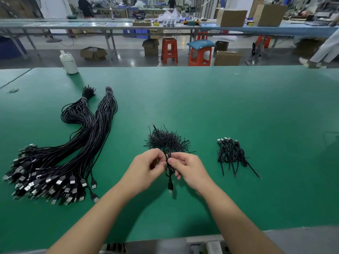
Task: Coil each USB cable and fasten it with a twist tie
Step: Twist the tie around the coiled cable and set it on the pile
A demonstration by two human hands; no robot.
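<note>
A coiled black USB cable point(169, 173) hangs between my hands just above the green table, its plug point(170, 187) pointing down toward me. My left hand point(146, 167) pinches the coil's middle from the left, with a short twist tie end showing by its fingers. From the right, my right hand point(189, 168) pinches the same spot. Just behind my hands lies a heap of black twist ties point(165, 140). A big bundle of uncoiled USB cables point(60, 162) lies at the left. Several coiled, tied cables point(231, 154) lie at the right.
A white plastic bottle point(68, 62) stands at the far left edge of the green table point(238, 107). The table's near edge point(183, 239) runs just below my forearms. Beyond the table are orange stools, cardboard boxes and other workbenches.
</note>
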